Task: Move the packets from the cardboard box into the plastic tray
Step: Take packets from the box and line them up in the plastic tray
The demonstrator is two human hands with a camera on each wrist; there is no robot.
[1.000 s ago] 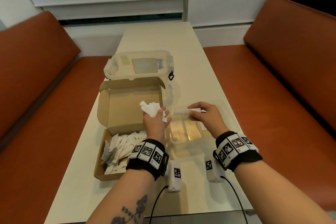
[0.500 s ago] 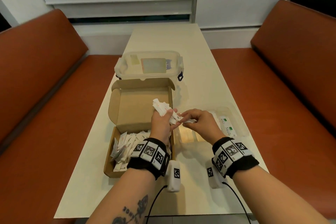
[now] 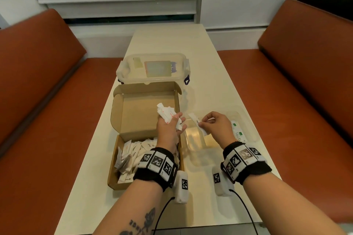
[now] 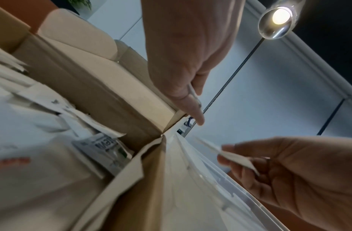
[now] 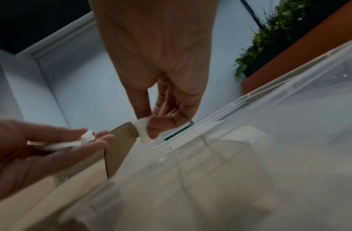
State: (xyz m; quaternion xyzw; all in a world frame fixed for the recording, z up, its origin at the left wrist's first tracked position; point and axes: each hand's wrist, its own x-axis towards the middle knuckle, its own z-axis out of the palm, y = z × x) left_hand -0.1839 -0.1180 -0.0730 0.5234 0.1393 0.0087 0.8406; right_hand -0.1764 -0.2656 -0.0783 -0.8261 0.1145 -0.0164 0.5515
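One packet (image 3: 196, 121) is pinched in the right hand (image 3: 214, 126) above the plastic tray (image 3: 193, 150), at three o'clock of the cardboard box (image 3: 114, 175). Left hand (image 3: 169, 127) clutches a bunch of packets (image 3: 165, 113). Sorting is underway; next, lower and release it into a compartment.

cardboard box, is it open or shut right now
Open. The cardboard box has its lid folded back upright, and loose white packets show inside it.

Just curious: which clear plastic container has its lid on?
The far plastic container, beyond the cardboard box. The near plastic tray is open.
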